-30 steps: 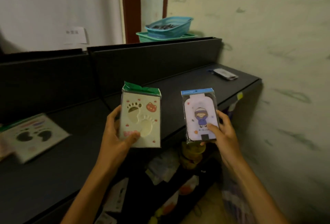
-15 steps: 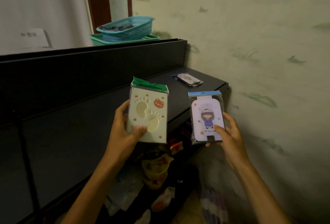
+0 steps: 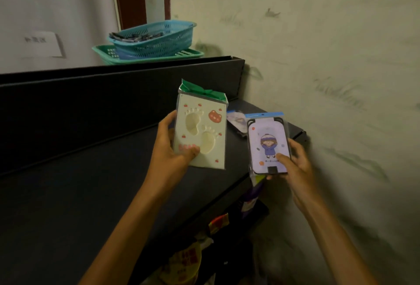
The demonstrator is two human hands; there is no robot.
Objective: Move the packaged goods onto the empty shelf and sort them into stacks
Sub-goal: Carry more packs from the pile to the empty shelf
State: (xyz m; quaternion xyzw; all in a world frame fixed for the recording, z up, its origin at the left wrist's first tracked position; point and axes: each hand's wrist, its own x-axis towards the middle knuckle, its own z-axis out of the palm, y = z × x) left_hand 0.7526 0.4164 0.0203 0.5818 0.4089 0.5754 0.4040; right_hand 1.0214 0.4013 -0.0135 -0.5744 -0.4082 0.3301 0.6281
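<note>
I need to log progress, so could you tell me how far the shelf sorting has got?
Done: one package already lies at the shelf's far end. In hand: the left hand holds a footprint pack, the right hand a purple cartoon pack. Left: placing both; no stacks visible yet.

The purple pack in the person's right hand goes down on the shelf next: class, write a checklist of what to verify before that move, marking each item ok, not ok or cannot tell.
1. Right hand grips the purple pack, thumb on its front: ok.
2. Left hand holds the footprint pack securely: ok.
3. A similar pack already lies at the shelf's far right end to stack on: ok.
4. That it is the same kind as the purple pack: cannot tell, partly hidden.
5. Black shelf has bare surface near the hands: ok.
6. Purple pack already over the shelf: not ok, it is held past the front edge.
</note>
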